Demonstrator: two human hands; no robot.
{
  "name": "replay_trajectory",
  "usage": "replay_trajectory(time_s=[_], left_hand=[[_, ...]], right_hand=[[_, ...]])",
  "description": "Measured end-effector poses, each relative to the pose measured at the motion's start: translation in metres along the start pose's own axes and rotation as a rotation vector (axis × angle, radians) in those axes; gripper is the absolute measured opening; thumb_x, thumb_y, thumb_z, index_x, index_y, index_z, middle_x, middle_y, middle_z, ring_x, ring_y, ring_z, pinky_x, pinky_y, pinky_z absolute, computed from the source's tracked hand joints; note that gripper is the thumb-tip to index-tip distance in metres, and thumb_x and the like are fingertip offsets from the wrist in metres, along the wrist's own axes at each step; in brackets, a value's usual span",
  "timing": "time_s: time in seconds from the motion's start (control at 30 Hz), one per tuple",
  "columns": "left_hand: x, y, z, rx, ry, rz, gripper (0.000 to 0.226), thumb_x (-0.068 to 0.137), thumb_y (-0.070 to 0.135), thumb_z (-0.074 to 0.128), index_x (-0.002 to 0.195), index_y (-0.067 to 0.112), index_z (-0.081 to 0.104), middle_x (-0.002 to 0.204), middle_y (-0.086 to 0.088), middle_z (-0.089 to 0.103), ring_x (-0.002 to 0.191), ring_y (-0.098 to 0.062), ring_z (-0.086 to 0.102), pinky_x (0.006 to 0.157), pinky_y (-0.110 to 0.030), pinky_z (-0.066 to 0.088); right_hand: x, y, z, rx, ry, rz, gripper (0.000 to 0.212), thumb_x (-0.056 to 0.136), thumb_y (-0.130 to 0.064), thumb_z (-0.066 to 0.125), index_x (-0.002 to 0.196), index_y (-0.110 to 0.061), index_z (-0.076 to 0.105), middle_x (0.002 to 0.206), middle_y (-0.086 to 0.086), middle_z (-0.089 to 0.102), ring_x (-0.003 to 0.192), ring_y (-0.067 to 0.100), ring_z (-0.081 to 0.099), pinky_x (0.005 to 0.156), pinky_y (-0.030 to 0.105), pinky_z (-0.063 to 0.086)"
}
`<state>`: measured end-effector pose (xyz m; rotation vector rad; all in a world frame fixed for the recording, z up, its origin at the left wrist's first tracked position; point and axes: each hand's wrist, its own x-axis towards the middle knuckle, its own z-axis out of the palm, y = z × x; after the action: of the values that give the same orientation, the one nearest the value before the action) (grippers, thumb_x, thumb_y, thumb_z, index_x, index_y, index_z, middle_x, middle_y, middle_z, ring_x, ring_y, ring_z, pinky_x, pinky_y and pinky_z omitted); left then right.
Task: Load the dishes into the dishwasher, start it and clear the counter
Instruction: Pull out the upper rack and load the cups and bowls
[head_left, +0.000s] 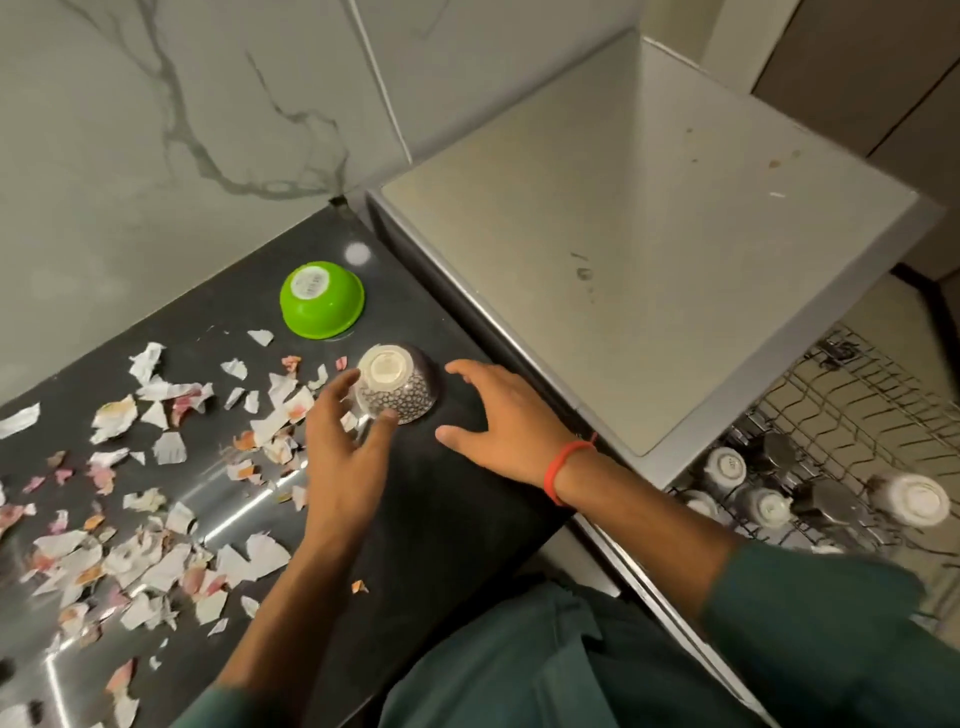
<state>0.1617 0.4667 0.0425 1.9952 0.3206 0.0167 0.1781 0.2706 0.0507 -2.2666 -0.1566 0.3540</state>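
Note:
A dark patterned bowl (399, 383) lies upside down on the black counter (457, 499), its white base up. My left hand (340, 436) reaches around its left side, fingers spread, thumb and fingertips touching its wall. My right hand (498, 410) hovers just right of the bowl, fingers spread and apart from it. A green bowl (321, 300) sits upside down farther back. At the lower right the dishwasher rack (852, 415) is pulled out, holding several upturned cups (724, 468) and a white bowl (910, 500).
Torn paper scraps (156, 483) cover the left part of the counter. The silver dishwasher top (649, 218) stands right of the counter. A marble-look wall (182, 114) rises behind. My green sleeves fill the bottom.

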Motion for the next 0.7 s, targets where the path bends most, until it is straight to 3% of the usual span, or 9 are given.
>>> replay_trajectory(time_s=[0.07, 0.2, 0.37, 0.5, 0.63, 0.7], left_hand=[[0.005, -0.006, -0.001, -0.031, -0.060, -0.049, 0.059, 0.088, 0.031, 0.067, 0.143, 0.031, 0.046, 0.144, 0.008, 0.054, 0.132, -0.003, 0.050, 0.113, -0.046, 0.044], [0.009, -0.011, 0.002, -0.107, -0.139, -0.062, 0.055, 0.096, 0.000, 0.062, 0.141, 0.025, 0.045, 0.132, 0.014, 0.057, 0.115, 0.026, 0.047, 0.118, -0.037, 0.038], [0.011, -0.009, -0.001, -0.198, -0.148, -0.123, 0.058, 0.096, 0.002, 0.061, 0.141, 0.034, 0.042, 0.129, 0.026, 0.055, 0.116, 0.025, 0.048, 0.117, -0.032, 0.038], [0.003, -0.005, 0.000, -0.245, -0.126, -0.100, 0.066, 0.098, 0.012, 0.064, 0.154, 0.031, 0.034, 0.142, 0.013, 0.056, 0.129, 0.008, 0.052, 0.118, -0.036, 0.039], [-0.013, 0.008, 0.004, -0.239, -0.113, -0.012, 0.067, 0.097, 0.011, 0.062, 0.153, 0.035, 0.033, 0.135, 0.037, 0.050, 0.127, 0.018, 0.047, 0.118, -0.032, 0.039], [-0.021, 0.017, 0.008, -0.205, -0.095, 0.052, 0.072, 0.090, 0.018, 0.062, 0.153, 0.036, 0.033, 0.138, 0.038, 0.047, 0.133, 0.016, 0.042, 0.120, -0.035, 0.036]], right_hand=[[0.018, -0.009, 0.014, -0.097, -0.029, -0.035, 0.083, 0.081, -0.042, 0.078, 0.151, -0.023, 0.037, 0.147, 0.005, 0.048, 0.136, 0.024, 0.043, 0.113, 0.035, 0.036], [0.048, -0.020, 0.036, -0.204, 0.008, -0.061, 0.100, 0.073, -0.043, 0.080, 0.155, -0.019, 0.029, 0.147, 0.009, 0.044, 0.131, 0.034, 0.046, 0.107, 0.048, 0.042], [0.067, -0.020, 0.053, -0.301, 0.037, -0.009, 0.110, 0.072, -0.056, 0.079, 0.158, -0.021, 0.020, 0.151, 0.007, 0.040, 0.134, 0.033, 0.041, 0.107, 0.047, 0.040], [0.074, -0.021, 0.052, -0.305, 0.055, -0.002, 0.108, 0.068, -0.056, 0.083, 0.156, -0.024, 0.028, 0.149, 0.005, 0.045, 0.133, 0.031, 0.042, 0.109, 0.043, 0.037], [0.065, -0.017, 0.040, -0.204, 0.132, 0.001, 0.104, 0.065, -0.054, 0.085, 0.152, -0.029, 0.034, 0.148, -0.001, 0.049, 0.133, 0.026, 0.045, 0.110, 0.043, 0.037], [0.052, -0.015, 0.030, -0.121, 0.192, -0.011, 0.102, 0.064, -0.052, 0.086, 0.150, -0.028, 0.038, 0.145, -0.002, 0.052, 0.131, 0.024, 0.047, 0.110, 0.043, 0.038]])
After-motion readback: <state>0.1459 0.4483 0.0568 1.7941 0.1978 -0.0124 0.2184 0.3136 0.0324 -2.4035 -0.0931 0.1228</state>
